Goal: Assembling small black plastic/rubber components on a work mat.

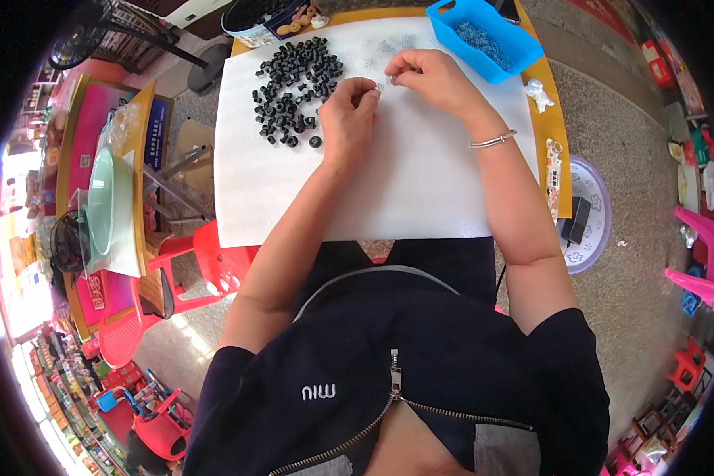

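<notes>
Your left hand (347, 111) and right hand (430, 79) pinch parts too small to identify above the white sheet (389, 190) on the tabletop, just right of the heap of small black rubber rings (293, 87), with bare sheet toward you.

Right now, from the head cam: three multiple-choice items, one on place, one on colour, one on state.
1. Where is the pile of black rings?
A. left of the left hand
B. inside the basket
C. on the floor

2. What colour is the plastic basket?
A. red
B. blue
C. green

3. How are the hands posed?
A. flat on the white sheet
B. both pinched together at the fingertips
C. gripping the basket

Key: 1 A, the rings lie on the sheet left of that hand. 2 B, the basket at the top right is blue. 3 B, the left hand and right hand meet with fingertips pinched; what they hold is too small to tell.
</notes>
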The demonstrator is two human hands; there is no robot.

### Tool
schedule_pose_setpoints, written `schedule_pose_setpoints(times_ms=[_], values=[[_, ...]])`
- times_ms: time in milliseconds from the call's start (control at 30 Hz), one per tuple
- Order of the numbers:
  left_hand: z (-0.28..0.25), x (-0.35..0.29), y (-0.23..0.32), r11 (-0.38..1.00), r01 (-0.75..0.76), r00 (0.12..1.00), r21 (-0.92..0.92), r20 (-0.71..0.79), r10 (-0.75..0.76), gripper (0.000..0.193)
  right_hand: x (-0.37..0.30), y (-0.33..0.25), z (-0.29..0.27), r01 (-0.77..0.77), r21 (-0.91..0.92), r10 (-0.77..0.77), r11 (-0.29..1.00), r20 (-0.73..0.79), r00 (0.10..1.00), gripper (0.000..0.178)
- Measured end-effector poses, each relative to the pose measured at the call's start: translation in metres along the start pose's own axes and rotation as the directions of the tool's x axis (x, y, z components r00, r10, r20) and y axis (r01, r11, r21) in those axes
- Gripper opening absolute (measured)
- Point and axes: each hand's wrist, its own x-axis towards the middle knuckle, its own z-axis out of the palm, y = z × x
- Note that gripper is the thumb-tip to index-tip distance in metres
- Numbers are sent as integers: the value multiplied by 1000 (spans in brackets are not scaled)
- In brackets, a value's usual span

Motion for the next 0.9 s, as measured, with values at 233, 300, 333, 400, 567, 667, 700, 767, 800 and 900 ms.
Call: schedule_pose_setpoints(times_ms=[233,300,333,400,567,667,700,767,800,900], values=[[-1,-2,-6,994,-40,999,-104,24,43,15,-2,-1,1,57,-254,-27,966,121,992,14],[-2,-1,-6,994,-45,998,-100,31,48,14,-4,-4,2,123,-328,-105,937,70,992,15],[-2,-2,-6,994,-47,998,-99,36,51,14,-3,-4,3,102,-297,-96,949,34,995,15],[-1,-2,-6,991,-18,998,-132,52,25,12,-2,-3,6,65,-230,-75,971,-37,996,16],[-2,-1,-9,987,-4,996,-163,83,18,12,-4,-5,9,71,-216,-64,974,40,997,23],[-4,-2,-6,988,17,997,-154,81,-4,14,-3,-7,8,31,-190,-21,981,57,998,24],[-3,0,-8,989,2,997,-148,74,9,14,-3,-7,8,17,-182,-7,983,55,998,24],[-3,0,-8,985,-9,997,-172,77,23,16,-3,-5,9,0,-142,6,990,45,999,22],[-3,-1,-6,980,-7,996,-200,86,24,17,-3,-4,10,-8,-121,13,993,40,999,22],[-3,-1,-4,973,-20,994,-229,96,43,18,-3,-7,9,-19,-121,24,992,34,999,22]])
